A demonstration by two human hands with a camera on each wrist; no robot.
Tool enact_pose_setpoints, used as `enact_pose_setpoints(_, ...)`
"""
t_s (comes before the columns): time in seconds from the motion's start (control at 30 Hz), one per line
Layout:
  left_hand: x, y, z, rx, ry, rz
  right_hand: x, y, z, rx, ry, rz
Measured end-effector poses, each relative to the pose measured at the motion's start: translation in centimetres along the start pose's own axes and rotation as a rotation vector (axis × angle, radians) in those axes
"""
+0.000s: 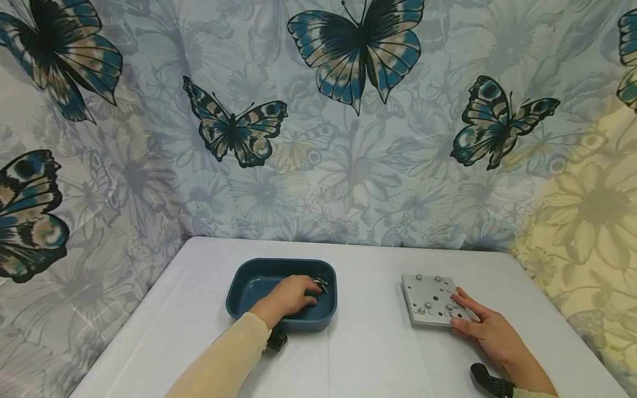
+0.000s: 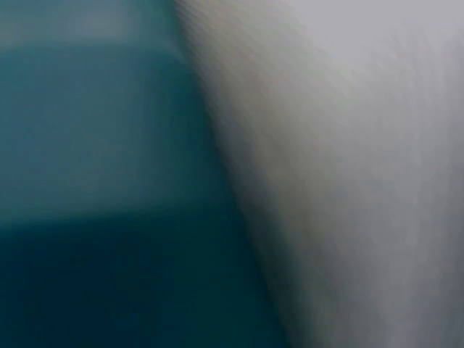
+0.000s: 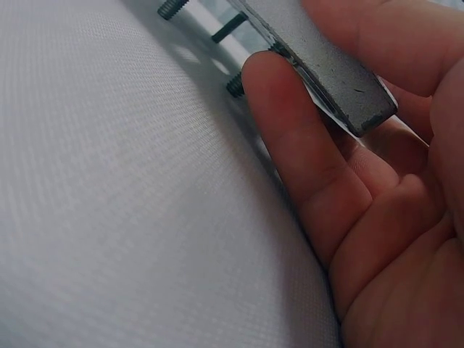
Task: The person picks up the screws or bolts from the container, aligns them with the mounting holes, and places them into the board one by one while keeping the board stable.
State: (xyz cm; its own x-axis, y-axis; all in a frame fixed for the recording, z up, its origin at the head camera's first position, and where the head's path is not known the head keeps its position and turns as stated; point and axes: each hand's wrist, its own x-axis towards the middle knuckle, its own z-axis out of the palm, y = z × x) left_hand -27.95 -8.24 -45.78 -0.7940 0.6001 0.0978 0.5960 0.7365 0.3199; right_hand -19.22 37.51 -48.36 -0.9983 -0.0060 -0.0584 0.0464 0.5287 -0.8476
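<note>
In the head view my left hand (image 1: 293, 293) reaches into a dark blue tray (image 1: 249, 287), fingers and thumb apart beside several small metal screws (image 1: 322, 284) at its right end. The left wrist view is blurred; only the tray's wall (image 2: 87, 130) and pale fabric show. At the right, my right hand (image 1: 492, 331) grips the right edge of a silver metal plate (image 1: 423, 293) with holes and several screw heads on top. In the right wrist view, threaded screw ends (image 3: 230, 27) stick out below the plate (image 3: 319, 58), with a finger under it.
A white-covered table (image 1: 368, 342) lies under everything, its far edge meeting a butterfly-patterned cloth backdrop (image 1: 358, 182). Dark wrist devices (image 1: 490, 381) sit at both wrists. White cloth separates the tray and the plate.
</note>
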Motion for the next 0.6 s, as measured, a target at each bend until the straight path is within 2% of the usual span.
enact_pose_setpoints(0.1,0.00,0.02,-0.06,0.040,-0.020,0.030,-0.06,-0.10,0.06,-0.002,0.002,-0.006)
enact_pose_setpoints(0.27,-0.06,-0.13,0.00,0.060,0.004,0.053,-0.19,-0.18,0.11,-0.033,0.017,-0.016)
enact_pose_setpoints(0.47,-0.12,-0.04,0.08,0.087,0.023,0.048,-0.22,-0.18,0.14,-0.014,0.014,0.000)
enact_pose_setpoints(0.6,-0.07,0.21,0.04,0.137,0.006,0.042,-0.20,-0.26,0.11,0.014,0.010,0.001)
